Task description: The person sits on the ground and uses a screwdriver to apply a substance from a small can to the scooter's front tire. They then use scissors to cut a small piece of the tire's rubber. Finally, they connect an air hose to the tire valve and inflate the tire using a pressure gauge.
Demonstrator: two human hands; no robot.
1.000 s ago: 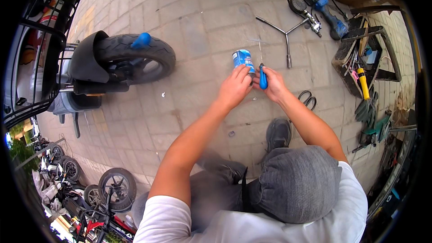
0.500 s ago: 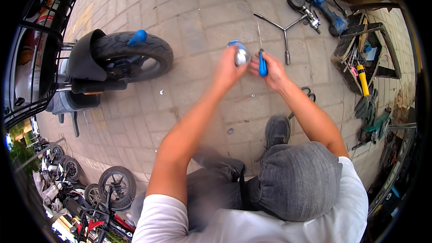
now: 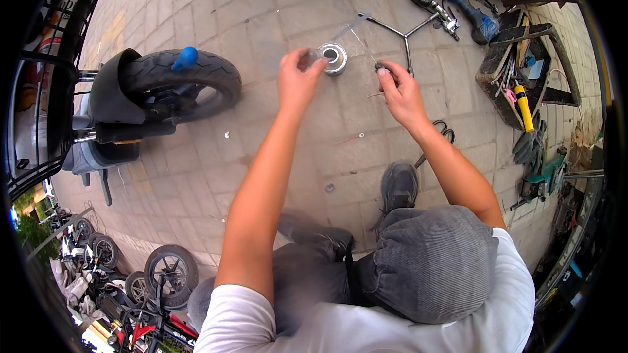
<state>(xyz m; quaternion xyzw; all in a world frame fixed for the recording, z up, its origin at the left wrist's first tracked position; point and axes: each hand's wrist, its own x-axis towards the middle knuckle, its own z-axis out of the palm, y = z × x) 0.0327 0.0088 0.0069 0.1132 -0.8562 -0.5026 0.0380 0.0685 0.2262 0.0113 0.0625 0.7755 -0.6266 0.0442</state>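
A round silver can [image 3: 333, 59] with a dark ring-shaped middle is on the paving or just above it. Beside it is my left hand [image 3: 298, 78], thumb at the can's edge. Its curled fingers close around a small greyish piece, blurred and hard to make out. To the right, my right hand [image 3: 400, 93] pinches a tool with a thin shaft [image 3: 364, 47] that slants up and to the left. The tool's handle is mostly hidden by the fingers. Another blue-handled tool [image 3: 185, 59] sticks out of the tyre [image 3: 226, 82] of the scooter wheel at the left.
Beyond my hands lie a Y-shaped wrench [image 3: 407, 34], an air gauge [image 3: 445, 23] and a blue power tool [image 3: 481, 23]. At the right stands an open tool tray [image 3: 500, 101] with a yellow-handled tool [image 3: 523, 108]. Scissors [image 3: 446, 132] lie near my shoe [image 3: 399, 186].
My left hand has moved left and no longer wraps the can, whose round end now faces up. The thin shaft in my right hand has swung to the left; its blue handle is out of sight.
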